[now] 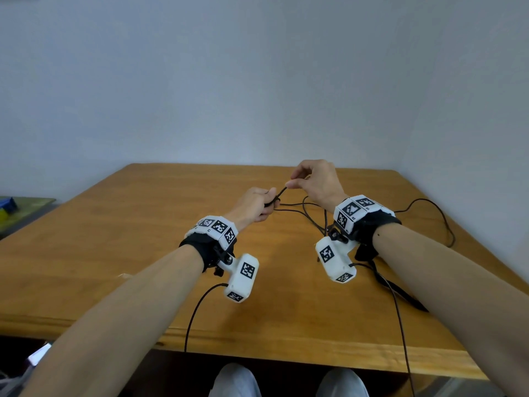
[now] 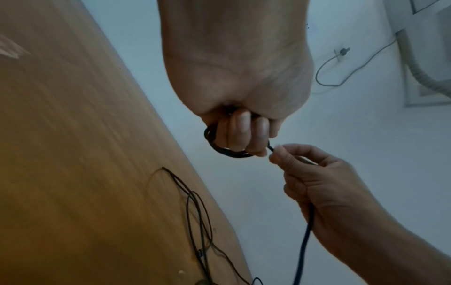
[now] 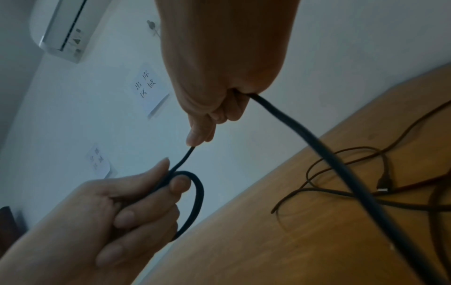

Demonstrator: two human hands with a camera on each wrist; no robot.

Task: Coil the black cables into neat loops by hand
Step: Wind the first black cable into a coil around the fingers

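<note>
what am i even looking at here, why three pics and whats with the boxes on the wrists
It is one moment seen by three cameras on a person. The head view looks down at both arms; the white boxes with black patterns are wrist cameras, which give the two close-ups. The left hand grips a small loop of black cable. The right hand pinches the same cable a little further along. The rest of the cable lies loose on the wooden table.
</note>
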